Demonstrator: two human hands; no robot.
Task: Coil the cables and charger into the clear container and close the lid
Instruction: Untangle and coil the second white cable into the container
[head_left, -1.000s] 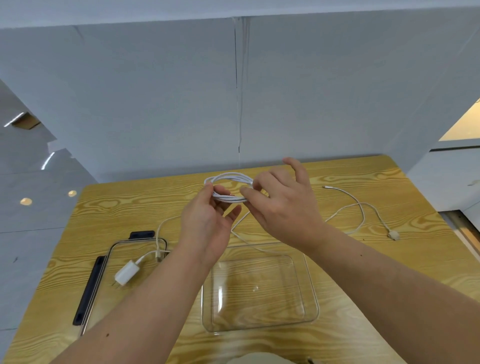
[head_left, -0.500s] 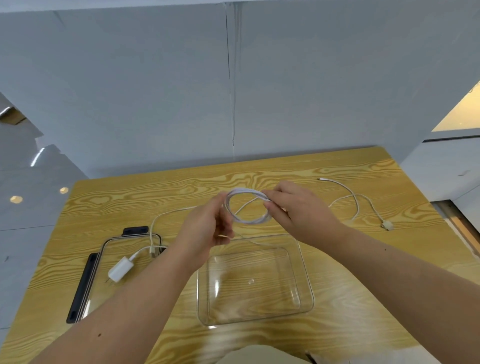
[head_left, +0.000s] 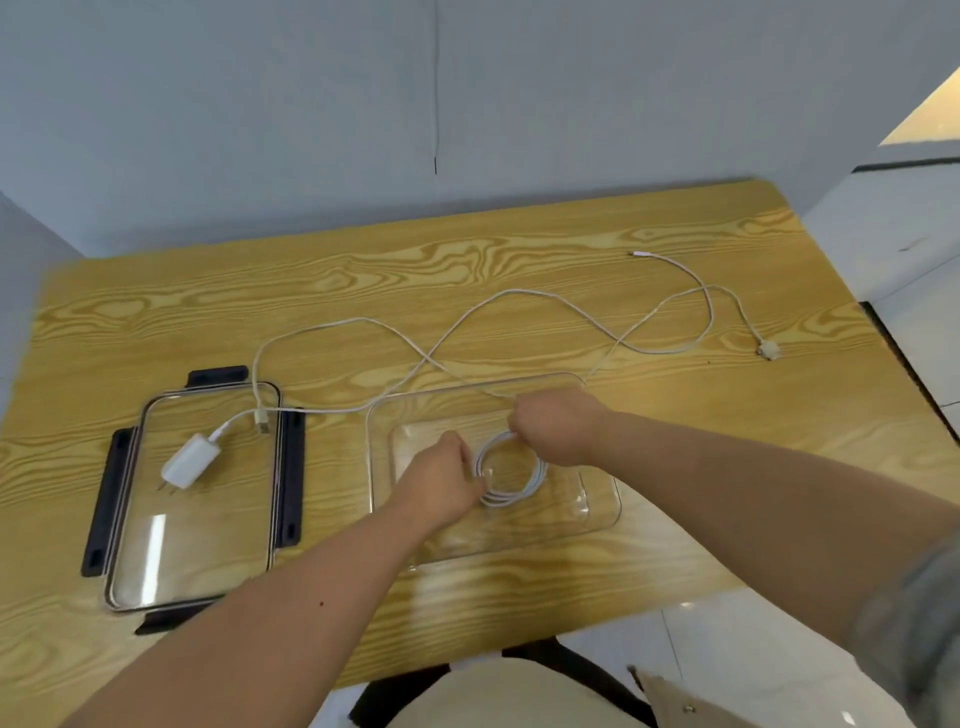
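White coiled cable: low inside the clear rectangular plastic container, mid-table. I read the left hand as pinching the coil at its 9 o'clock, fingers curled. The right hand is fisted round it at 12 o'clock. Loose white cable trails toward 1 o'clock over the wood-grain table. The clear lid with black clips lies at the container's 9 o'clock, with the white plug-in charger on it.
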